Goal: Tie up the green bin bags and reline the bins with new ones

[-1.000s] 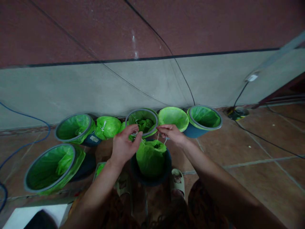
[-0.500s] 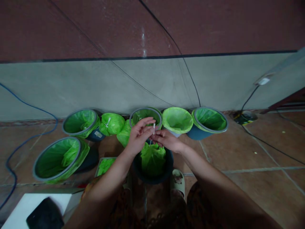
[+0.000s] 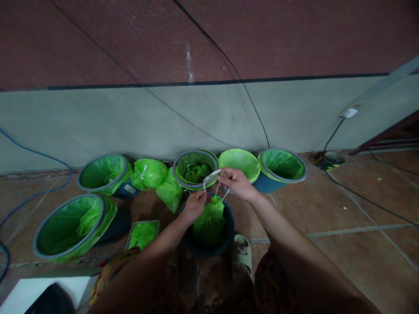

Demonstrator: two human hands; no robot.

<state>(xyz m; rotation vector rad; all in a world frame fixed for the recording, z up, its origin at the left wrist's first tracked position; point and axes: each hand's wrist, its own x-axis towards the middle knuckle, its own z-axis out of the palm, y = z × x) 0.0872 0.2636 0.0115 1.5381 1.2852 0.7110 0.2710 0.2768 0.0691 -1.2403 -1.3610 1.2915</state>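
Observation:
A dark bucket [image 3: 231, 237] stands on the floor between my feet, with a gathered green garbage bag [image 3: 209, 224] inside it. White drawstring [image 3: 212, 175] loops rise from the bag's mouth. My right hand [image 3: 237, 183] is closed, pinching the drawstring above the bucket. Lower and to the left, my left hand [image 3: 195, 206] is closed on the drawstring close to the bag's top; its fingertips are partly hidden.
Several lined bins, such as a blue one [image 3: 266, 186], line the wall. Tied green bags [image 3: 149, 174] sit among them. Beside my left forearm is a tray [image 3: 159, 226] of green bags. Cables cross the wall and floor; a white surface [image 3: 29, 290] is lower left.
My hands have moved apart, the left one lower and the right one up and rightward. The drawstring now shows as longer loops between them. The whole view has shifted slightly.

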